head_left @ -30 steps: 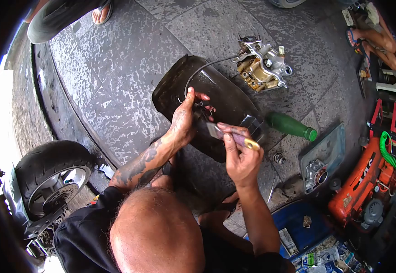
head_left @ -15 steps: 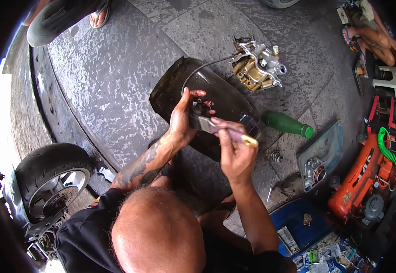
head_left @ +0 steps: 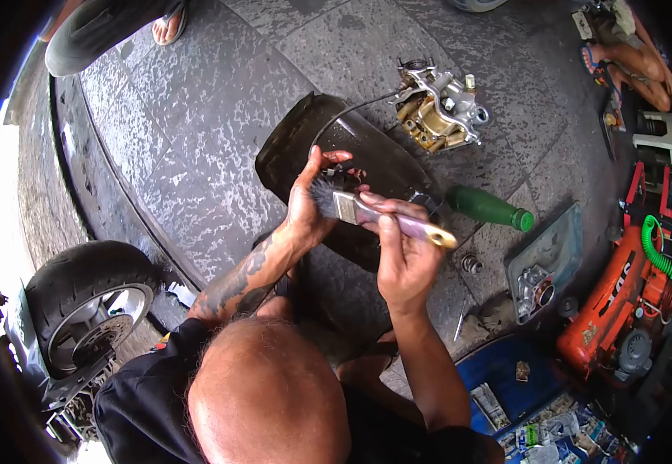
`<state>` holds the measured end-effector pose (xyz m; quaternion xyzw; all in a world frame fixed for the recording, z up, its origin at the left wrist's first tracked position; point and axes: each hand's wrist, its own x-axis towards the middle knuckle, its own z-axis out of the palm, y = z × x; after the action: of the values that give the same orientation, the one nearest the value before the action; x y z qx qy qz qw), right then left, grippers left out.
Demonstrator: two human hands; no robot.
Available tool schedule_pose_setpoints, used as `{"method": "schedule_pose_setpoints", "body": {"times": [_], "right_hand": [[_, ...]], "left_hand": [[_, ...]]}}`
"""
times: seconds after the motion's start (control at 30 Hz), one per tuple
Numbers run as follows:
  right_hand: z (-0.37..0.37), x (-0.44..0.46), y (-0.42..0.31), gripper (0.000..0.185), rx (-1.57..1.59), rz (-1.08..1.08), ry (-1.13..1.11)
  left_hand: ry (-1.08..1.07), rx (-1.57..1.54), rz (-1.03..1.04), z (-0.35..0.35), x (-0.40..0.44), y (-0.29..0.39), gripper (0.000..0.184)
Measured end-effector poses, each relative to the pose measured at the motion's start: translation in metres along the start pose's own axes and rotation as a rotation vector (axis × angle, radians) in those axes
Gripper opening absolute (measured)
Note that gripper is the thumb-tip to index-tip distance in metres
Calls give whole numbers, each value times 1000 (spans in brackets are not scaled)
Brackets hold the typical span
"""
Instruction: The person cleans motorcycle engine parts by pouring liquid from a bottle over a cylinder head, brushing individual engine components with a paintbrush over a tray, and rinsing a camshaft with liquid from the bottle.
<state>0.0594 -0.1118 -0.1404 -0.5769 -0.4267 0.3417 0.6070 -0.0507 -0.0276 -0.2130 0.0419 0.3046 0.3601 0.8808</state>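
My right hand (head_left: pixel 407 267) grips a paintbrush (head_left: pixel 347 207) by its purple handle with a yellow end. Its dark bristles spread against the palm side of my left hand (head_left: pixel 303 199). In the curled fingers of that hand sits a small dark metal part, mostly hidden, so its kind is unclear. A black cable (head_left: pixel 349 108) runs from near my left thumb to a metal engine part (head_left: pixel 436 108) on the floor. Both hands are above a wide, shallow dark pan (head_left: pixel 285 143) with a wet surface.
A green bottle (head_left: pixel 486 209) lies right of the pan. Farther right are a tray (head_left: pixel 568 240) holding a metal part and an orange compressor (head_left: pixel 602 301). A motorcycle wheel (head_left: pixel 92 298) stands at left. Other people's legs (head_left: pixel 104 35) show at top left and top right.
The brush has shifted slightly right and turned, so its bristles now show spread against my left hand. My left hand stays almost in place.
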Motion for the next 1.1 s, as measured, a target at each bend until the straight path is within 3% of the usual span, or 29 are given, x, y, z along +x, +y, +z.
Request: {"method": "schedule_pose_setpoints", "body": {"times": [0.03,0.1,0.13,0.23,0.3,0.4,0.53,0.67,0.77,0.83,0.97,1.03,1.1], "right_hand": [[-5,-1,6,13,-45,135,-13],[-21,1,14,12,-260,148,6],[-24,1,16,12,-92,160,104],[-25,11,1,14,-65,165,170],[-24,17,-4,15,-41,164,163],[-29,20,-11,15,-40,166,212],[-40,34,-12,15,-84,126,282],[-46,31,17,12,-181,295,156],[-34,14,34,12,-321,266,75],[-34,11,41,13,-363,256,62],[-36,12,39,14,-405,287,116],[-38,13,36,15,-418,279,119],[-37,12,33,15,-390,280,101]], "left_hand": [[-6,0,1,-6,4,-2,49],[-42,4,150,-17,14,-3,49],[-65,13,124,-19,12,0,45],[81,133,73,-12,3,3,35],[41,132,68,-8,0,4,29],[-100,164,171,-12,3,-1,46],[-199,189,171,-13,-1,3,50],[-159,346,208,-15,-6,7,35],[-132,425,240,-16,-12,13,27],[6,468,61,-6,-21,23,32],[-44,587,-21,-5,-25,29,42],[-50,542,-55,-2,-24,30,41],[75,543,-109,-1,-21,30,30]]}}
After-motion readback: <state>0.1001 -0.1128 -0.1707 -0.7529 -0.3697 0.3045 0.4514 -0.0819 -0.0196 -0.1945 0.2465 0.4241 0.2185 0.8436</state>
